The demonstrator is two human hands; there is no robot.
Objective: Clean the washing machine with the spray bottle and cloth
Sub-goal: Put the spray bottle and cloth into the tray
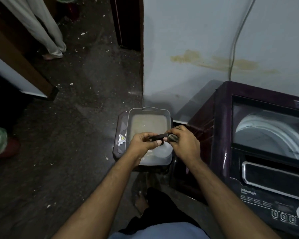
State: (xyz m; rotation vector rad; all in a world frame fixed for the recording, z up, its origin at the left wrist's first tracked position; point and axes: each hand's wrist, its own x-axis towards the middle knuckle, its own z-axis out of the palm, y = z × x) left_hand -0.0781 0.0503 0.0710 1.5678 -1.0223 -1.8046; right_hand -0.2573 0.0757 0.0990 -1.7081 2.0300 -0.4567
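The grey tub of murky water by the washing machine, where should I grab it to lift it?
Grip the grey tub by the cut-out handle on its far rim, probably with a second hold on the near rim. Come from above: it sits level and holds cloudy water, so keep it flat.

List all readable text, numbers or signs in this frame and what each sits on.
"WhiteMagic" (roughly; it is blurred): brand on the washing machine control panel.
"1", "2", "3": the buttons on that panel.
Small print under the brand: too blurred to read.
Yellow triangle sticker on the dark panel beneath the grey tray: symbol unreadable.
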